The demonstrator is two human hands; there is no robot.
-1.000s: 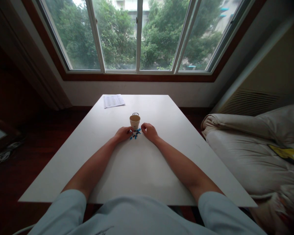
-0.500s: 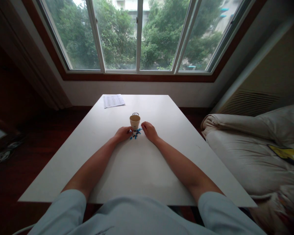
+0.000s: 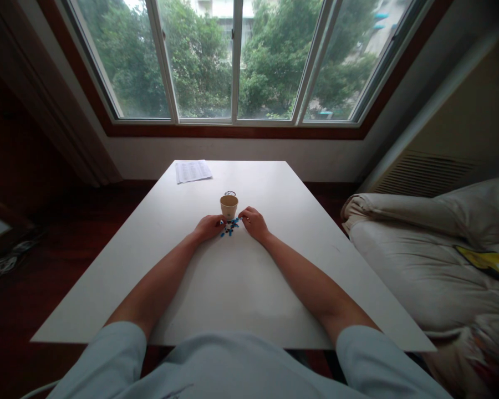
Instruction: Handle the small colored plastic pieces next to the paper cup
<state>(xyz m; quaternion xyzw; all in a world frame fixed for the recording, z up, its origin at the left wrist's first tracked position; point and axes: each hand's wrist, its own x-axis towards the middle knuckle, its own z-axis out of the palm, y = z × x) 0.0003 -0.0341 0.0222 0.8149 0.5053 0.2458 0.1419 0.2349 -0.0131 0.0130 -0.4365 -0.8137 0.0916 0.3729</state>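
A tan paper cup (image 3: pixel 229 213) stands upright on the white table (image 3: pixel 233 277), its mouth towards me. Just in front of it lies a loose cluster of small blue and dark pieces (image 3: pixel 232 226), too small to name. My left hand (image 3: pixel 209 226) rests at the cluster's left edge, fingers curled and fingertips beside the cup's base. On the other side my right hand (image 3: pixel 255 223) has its thumb and fingers drawn together at the cluster's right edge. Whatever lies between the fingertips of either hand is too small to make out.
Behind the cup sits a thin dark looped item (image 3: pixel 230 193), partly hidden. Printed sheets of paper (image 3: pixel 193 171) lie at the table's far left corner. To the right is a pale padded sofa (image 3: pixel 399 260); a window (image 3: pixel 233 66) fills the wall ahead.
My right hand's fingertips have moved slightly down and left, closer to the small pieces. My left hand and the cup look unmoved.
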